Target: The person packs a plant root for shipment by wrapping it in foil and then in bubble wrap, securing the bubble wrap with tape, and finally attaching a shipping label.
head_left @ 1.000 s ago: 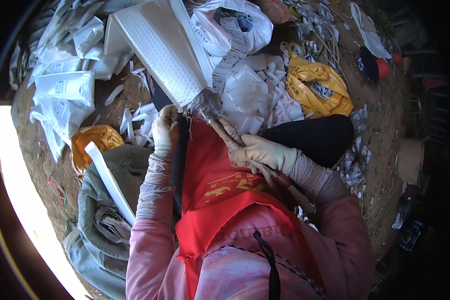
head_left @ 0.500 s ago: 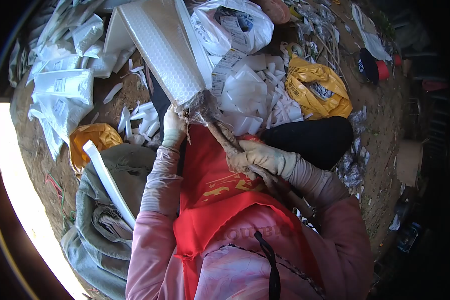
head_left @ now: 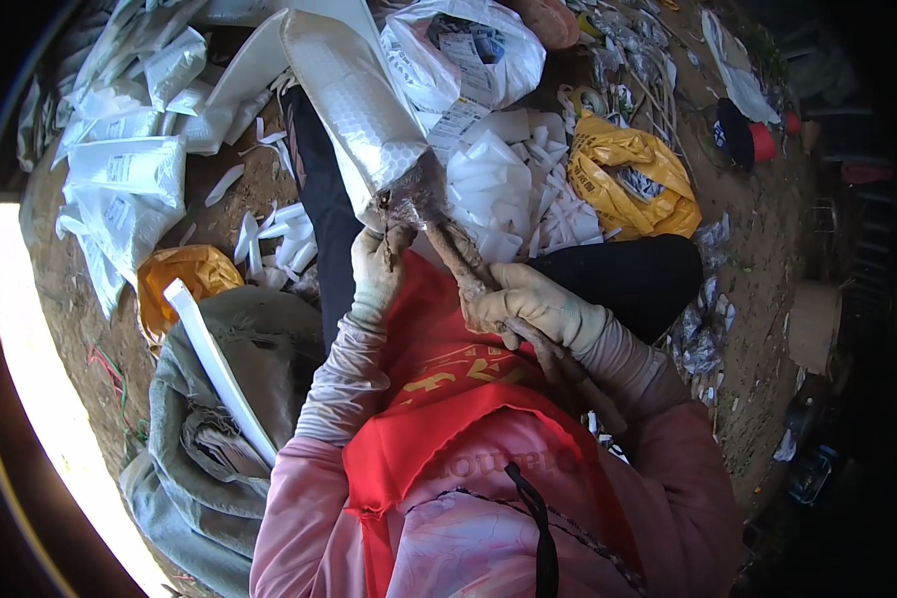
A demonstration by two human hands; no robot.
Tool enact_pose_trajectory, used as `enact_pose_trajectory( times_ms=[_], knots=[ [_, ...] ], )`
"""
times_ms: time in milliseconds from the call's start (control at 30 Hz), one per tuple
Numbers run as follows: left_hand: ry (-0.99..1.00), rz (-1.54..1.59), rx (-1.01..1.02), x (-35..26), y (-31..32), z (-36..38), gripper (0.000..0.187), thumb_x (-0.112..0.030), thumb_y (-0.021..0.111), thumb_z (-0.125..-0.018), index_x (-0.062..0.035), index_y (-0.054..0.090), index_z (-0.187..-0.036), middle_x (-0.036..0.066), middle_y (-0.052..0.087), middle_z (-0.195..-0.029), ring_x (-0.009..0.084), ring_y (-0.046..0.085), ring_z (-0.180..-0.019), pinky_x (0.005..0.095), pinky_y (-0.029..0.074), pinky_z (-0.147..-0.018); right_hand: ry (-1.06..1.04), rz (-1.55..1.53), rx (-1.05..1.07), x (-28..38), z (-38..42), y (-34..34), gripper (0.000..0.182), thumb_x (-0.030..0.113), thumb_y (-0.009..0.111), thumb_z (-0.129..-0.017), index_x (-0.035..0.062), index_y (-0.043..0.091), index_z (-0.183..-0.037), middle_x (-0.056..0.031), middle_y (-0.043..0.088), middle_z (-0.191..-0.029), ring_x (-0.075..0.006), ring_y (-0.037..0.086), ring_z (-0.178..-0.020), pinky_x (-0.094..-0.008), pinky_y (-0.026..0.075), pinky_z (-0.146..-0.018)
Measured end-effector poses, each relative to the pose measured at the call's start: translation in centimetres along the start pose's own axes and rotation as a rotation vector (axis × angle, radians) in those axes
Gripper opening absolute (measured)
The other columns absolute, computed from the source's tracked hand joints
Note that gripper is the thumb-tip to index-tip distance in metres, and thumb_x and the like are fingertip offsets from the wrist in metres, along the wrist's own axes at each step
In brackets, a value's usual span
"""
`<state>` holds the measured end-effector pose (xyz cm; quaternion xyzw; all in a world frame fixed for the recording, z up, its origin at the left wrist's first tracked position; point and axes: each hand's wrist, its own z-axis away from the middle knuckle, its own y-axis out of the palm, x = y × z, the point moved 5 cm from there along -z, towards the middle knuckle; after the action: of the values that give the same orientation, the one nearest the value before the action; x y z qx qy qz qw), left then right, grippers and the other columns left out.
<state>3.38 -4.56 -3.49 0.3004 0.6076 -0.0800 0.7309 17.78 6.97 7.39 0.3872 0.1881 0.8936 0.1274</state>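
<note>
A long bundle in bubble wrap point(head_left: 354, 110) slants from the top of the view down to my lap. Clear plastic film point(head_left: 417, 194) covers its dark lower end, where a bare, brown woody stem point(head_left: 455, 257) comes out and forks. My right hand point(head_left: 540, 302), in a pale glove, is wrapped round this stem below the film. My left hand point(head_left: 377, 267), gloved too, is closed at the bundle's lower left edge, by a thin brown strand. What its fingers pinch is too small to make out. A red apron point(head_left: 448, 399) lies beneath both hands.
Plastic-wrapped packages point(head_left: 125, 184) are piled at the left. A white bag point(head_left: 463, 60) with labels stands ahead, near white foam scraps point(head_left: 493, 184) and a yellow bag point(head_left: 618, 149). Beside my left arm are a grey-green sack point(head_left: 184, 399) and a white strip point(head_left: 219, 369).
The bundle has turned and its upper end has swung to the right. My left hand has moved right and slightly towards me. My right hand keeps its grip on the stem, slightly shifted.
</note>
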Motion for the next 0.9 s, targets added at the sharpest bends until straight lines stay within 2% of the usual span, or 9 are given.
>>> enact_pose_trajectory(
  times_ms=[167,267,400,533,567,667,700,867,900],
  knots=[
    [0.057,-0.344,-0.090,0.6,-1.9,1.9,0.022,-0.017,0.058,-0.092,0.0033,0.064,-0.098,0.007,0.067,-0.077,0.0124,0.061,-0.073,0.0306,0.048,-0.068,-0.020,0.112,-0.064,0.3,0.1,0.7,0.019,0.014,0.059,-0.083,0.0013,0.052,-0.094,-0.0035,0.055,-0.078,-0.0082,0.051,-0.067,-0.0224,0.044,-0.055],
    [0.000,-0.471,-0.036,0.1,-2.4,2.3,0.021,-0.015,0.058,-0.091,0.0032,0.063,-0.101,0.007,0.067,-0.085,0.0118,0.061,-0.078,0.0305,0.048,-0.071,0.004,0.303,-0.105,-1.0,-1.7,0.8,0.025,0.019,0.061,-0.084,0.0010,0.046,-0.095,-0.0049,0.055,-0.079,-0.0094,0.051,-0.068,-0.0242,0.045,-0.061],
    [-0.220,0.098,-0.173,-0.6,-4.0,4.0,0.023,-0.016,0.056,-0.092,-0.0011,0.058,-0.109,0.002,0.062,-0.093,0.0078,0.056,-0.083,0.0241,0.045,-0.073,0.023,0.397,-0.114,-0.2,-2.2,1.4,0.027,0.021,0.059,-0.087,0.0009,0.044,-0.096,-0.0055,0.055,-0.081,-0.0100,0.051,-0.070,-0.0265,0.046,-0.062],
    [-0.143,-0.090,-0.286,-3.0,-6.1,2.9,0.028,-0.028,0.056,-0.094,-0.0006,0.058,-0.096,-0.003,0.057,-0.078,0.0056,0.049,-0.070,0.0210,0.041,-0.064,-0.023,0.291,-0.021,-2.2,-3.8,0.1,0.036,0.030,0.060,-0.084,0.0012,0.046,-0.100,-0.0040,0.057,-0.085,-0.0096,0.054,-0.074,-0.0246,0.048,-0.061],
    [-0.127,-0.395,-0.296,-4.0,-6.5,2.4,0.030,-0.029,0.055,-0.092,-0.0002,0.061,-0.085,0.003,0.059,-0.067,0.0149,0.056,-0.062,0.0286,0.045,-0.061,-0.015,0.301,-0.024,-2.3,-3.9,-0.1,0.035,0.029,0.061,-0.084,0.0008,0.046,-0.100,-0.0042,0.057,-0.085,-0.0096,0.054,-0.074,-0.0246,0.048,-0.062],
    [0.097,-1.222,-0.234,-7.2,-5.2,1.3,0.030,-0.028,0.054,-0.089,-0.0007,0.062,-0.077,0.014,0.061,-0.066,0.0303,0.061,-0.064,0.0392,0.048,-0.062,0.013,0.400,-0.080,-0.2,-2.9,1.2,0.033,0.024,0.061,-0.084,-0.0006,0.045,-0.099,-0.0045,0.056,-0.085,-0.0098,0.053,-0.072,-0.0247,0.047,-0.066],
    [0.086,-1.234,-0.202,-7.3,-5.0,1.1,0.027,-0.026,0.053,-0.085,-0.0028,0.062,-0.076,0.019,0.061,-0.072,0.0390,0.060,-0.072,0.0458,0.047,-0.067,-0.017,0.358,-0.048,-0.6,-3.3,0.9,0.033,0.024,0.061,-0.084,-0.0011,0.045,-0.098,-0.0044,0.056,-0.084,-0.0099,0.052,-0.072,-0.0253,0.047,-0.065],
    [0.080,-1.148,-0.039,-7.9,-2.2,2.1,0.022,-0.025,0.056,-0.083,-0.0064,0.061,-0.072,0.016,0.061,-0.070,0.0371,0.060,-0.069,0.0444,0.047,-0.063,-0.158,0.269,-0.059,-2.4,-4.5,-0.6,0.037,0.026,0.063,-0.083,-0.0032,0.044,-0.097,-0.0054,0.056,-0.078,-0.0108,0.054,-0.071,-0.0302,0.046,-0.058],
    [0.048,-1.107,-0.029,-7.1,-1.3,2.6,0.017,-0.022,0.059,-0.078,-0.0063,0.061,-0.072,0.016,0.061,-0.070,0.0367,0.060,-0.068,0.0440,0.047,-0.061,-0.099,0.465,-0.095,-2.6,-5.1,-0.9,0.039,0.028,0.062,-0.084,-0.0035,0.043,-0.097,-0.0075,0.057,-0.077,-0.0134,0.057,-0.071,-0.0314,0.046,-0.058]
  ],
)
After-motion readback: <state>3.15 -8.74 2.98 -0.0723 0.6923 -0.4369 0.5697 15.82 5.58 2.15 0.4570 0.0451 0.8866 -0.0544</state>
